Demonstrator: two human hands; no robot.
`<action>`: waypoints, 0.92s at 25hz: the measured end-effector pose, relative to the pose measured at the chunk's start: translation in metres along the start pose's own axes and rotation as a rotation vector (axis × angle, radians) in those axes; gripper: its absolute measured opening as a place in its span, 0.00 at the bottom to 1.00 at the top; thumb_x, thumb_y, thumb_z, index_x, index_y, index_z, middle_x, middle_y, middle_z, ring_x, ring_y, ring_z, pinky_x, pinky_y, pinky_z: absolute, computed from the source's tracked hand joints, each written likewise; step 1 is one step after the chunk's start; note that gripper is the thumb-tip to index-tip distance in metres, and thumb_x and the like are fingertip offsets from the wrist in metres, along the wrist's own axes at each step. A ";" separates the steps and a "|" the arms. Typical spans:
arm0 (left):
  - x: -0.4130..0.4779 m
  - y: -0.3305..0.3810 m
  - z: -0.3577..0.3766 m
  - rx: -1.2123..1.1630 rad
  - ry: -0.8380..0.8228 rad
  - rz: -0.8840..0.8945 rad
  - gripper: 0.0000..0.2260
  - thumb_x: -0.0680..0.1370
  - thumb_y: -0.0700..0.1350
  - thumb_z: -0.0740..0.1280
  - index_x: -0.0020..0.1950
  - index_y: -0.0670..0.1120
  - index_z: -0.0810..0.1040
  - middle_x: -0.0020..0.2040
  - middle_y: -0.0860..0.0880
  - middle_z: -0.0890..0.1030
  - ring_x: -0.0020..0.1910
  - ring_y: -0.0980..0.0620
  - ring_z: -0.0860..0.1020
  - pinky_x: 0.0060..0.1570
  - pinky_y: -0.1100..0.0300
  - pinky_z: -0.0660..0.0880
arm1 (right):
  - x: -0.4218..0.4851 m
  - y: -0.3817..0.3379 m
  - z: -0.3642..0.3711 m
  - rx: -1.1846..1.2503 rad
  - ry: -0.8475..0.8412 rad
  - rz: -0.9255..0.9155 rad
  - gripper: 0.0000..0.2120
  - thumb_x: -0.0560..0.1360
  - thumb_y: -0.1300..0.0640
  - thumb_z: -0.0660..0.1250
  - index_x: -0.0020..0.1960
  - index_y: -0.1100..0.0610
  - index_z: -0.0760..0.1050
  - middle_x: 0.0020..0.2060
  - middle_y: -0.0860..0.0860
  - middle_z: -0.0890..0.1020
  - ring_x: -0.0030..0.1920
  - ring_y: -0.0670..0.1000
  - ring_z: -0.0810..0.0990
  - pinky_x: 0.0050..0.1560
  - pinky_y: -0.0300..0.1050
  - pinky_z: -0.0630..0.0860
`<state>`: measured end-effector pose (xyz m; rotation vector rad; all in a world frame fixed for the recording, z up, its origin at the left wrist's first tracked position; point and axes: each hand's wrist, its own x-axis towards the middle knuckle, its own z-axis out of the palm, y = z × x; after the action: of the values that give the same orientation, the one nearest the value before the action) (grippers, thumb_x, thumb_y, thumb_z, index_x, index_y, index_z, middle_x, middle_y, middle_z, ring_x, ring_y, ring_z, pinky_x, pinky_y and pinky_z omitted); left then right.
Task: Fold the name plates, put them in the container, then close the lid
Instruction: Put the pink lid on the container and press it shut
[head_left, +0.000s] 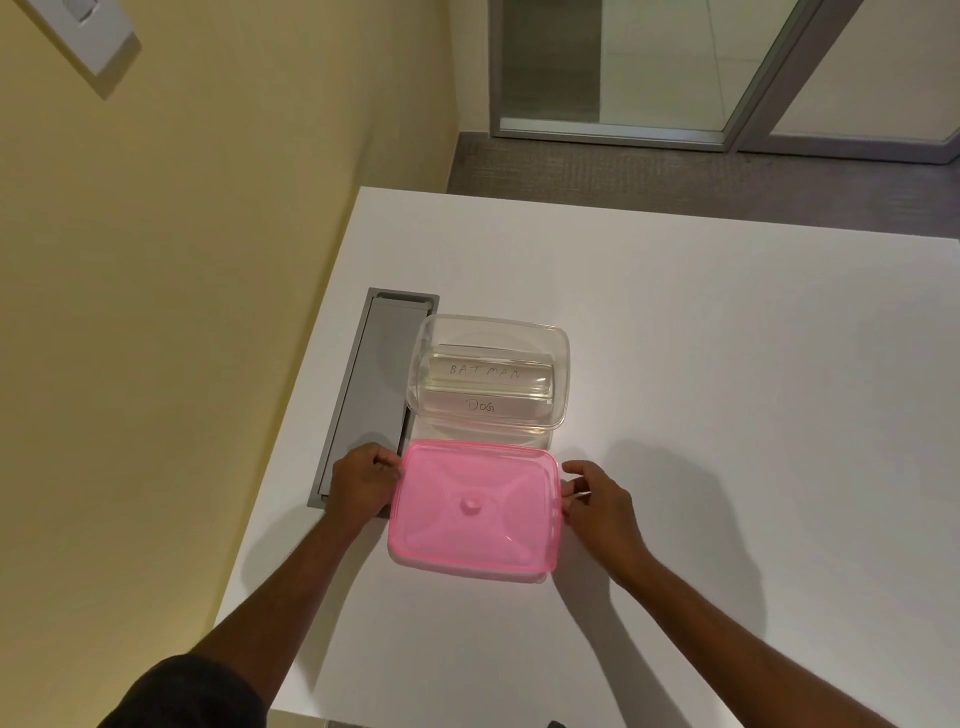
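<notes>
Lid (475, 512) sits between both hands, left fingers (382, 464) and right fingers (574, 488) gripping its short edges; container (561, 364) with name plates (485, 370) just beyond fingertips.

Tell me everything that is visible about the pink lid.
The pink lid is a translucent plastic rectangle with rounded corners, a raised rim, curved moulded ridges and a small round knob at its centre. It is not on the clear container, but just in front of it, roughly level over the white table. The left hand grips its left edge and the right hand its right edge.
</notes>
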<state>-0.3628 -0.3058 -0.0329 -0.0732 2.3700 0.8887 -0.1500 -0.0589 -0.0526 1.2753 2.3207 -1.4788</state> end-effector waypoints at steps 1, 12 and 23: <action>-0.002 0.001 -0.002 -0.025 -0.012 -0.016 0.07 0.81 0.33 0.68 0.52 0.40 0.86 0.49 0.38 0.87 0.51 0.34 0.87 0.56 0.37 0.86 | -0.006 0.000 -0.004 0.001 0.005 -0.045 0.22 0.80 0.69 0.69 0.70 0.52 0.79 0.49 0.49 0.87 0.48 0.49 0.86 0.52 0.48 0.87; -0.037 0.013 -0.029 -0.208 -0.107 -0.020 0.05 0.78 0.37 0.75 0.49 0.43 0.90 0.47 0.41 0.90 0.44 0.44 0.87 0.46 0.52 0.86 | -0.035 -0.028 -0.063 -0.082 0.069 -0.516 0.16 0.74 0.69 0.80 0.57 0.53 0.89 0.51 0.47 0.83 0.51 0.45 0.84 0.50 0.28 0.78; -0.054 0.054 -0.034 -0.611 -0.079 -0.055 0.13 0.87 0.43 0.62 0.61 0.44 0.86 0.56 0.37 0.88 0.57 0.38 0.87 0.55 0.52 0.86 | -0.007 -0.072 -0.088 0.256 0.118 -0.305 0.12 0.78 0.59 0.78 0.47 0.40 0.87 0.49 0.38 0.86 0.50 0.41 0.86 0.50 0.29 0.79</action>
<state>-0.3496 -0.2935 0.0487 -0.3349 1.9370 1.5245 -0.1669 -0.0065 0.0474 1.1245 2.5617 -1.8961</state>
